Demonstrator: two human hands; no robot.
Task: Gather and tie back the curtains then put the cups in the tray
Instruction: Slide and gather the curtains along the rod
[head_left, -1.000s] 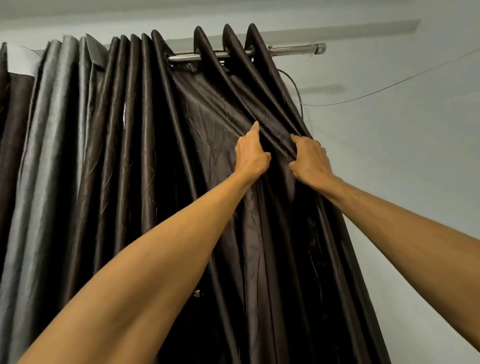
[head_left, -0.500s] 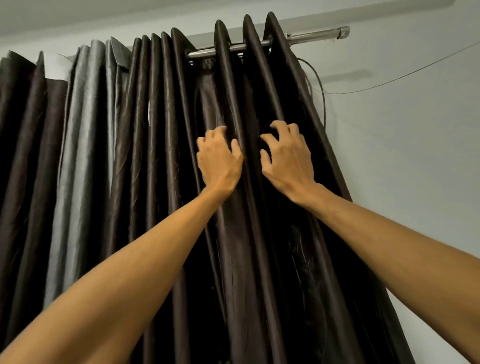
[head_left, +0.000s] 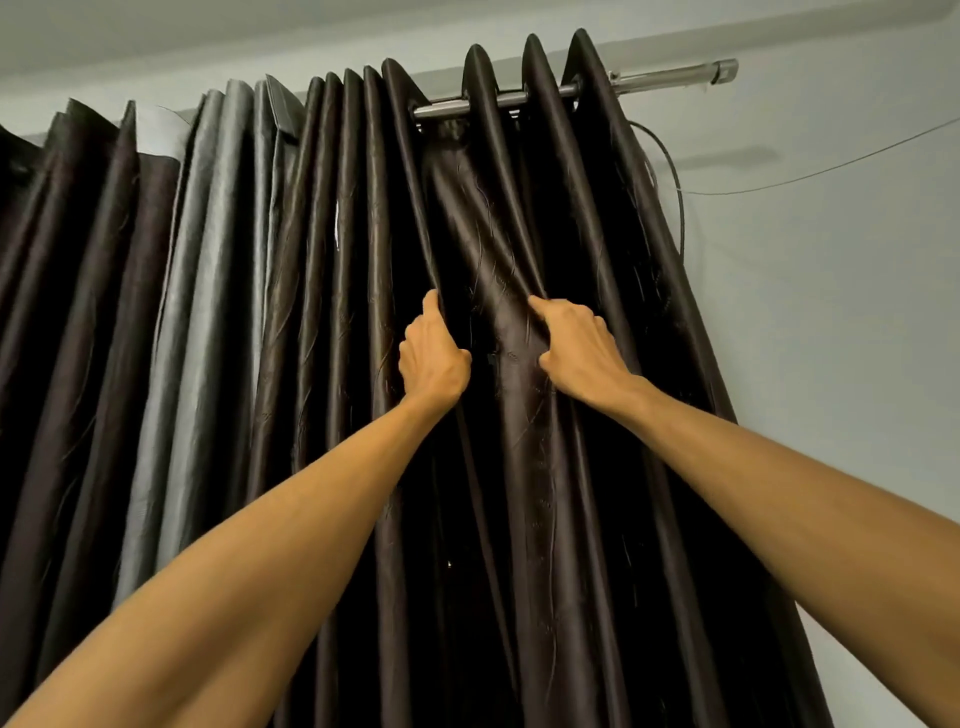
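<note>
A dark brown curtain (head_left: 524, 467) hangs in deep pleats from a metal rod (head_left: 670, 78) near the ceiling. Both my arms reach up to it. My left hand (head_left: 431, 358) grips one fold, its fingers tucked behind the fabric. My right hand (head_left: 576, 348) grips the neighbouring fold to the right, fingers curled into the cloth. A flat panel of fabric is stretched between the two hands. No cups or tray are in view.
A lighter grey-backed stretch of curtain (head_left: 208, 312) hangs bunched to the left. The bare pale wall (head_left: 831, 322) lies right of the curtain, crossed by a thin wire (head_left: 831, 169). A dark cable (head_left: 675, 208) loops down beside the rod's end.
Half a second ago both hands lay spread on the pleats with fingers apart; now each has closed round a fold. The view has shifted, so the rod's end sits further right.
</note>
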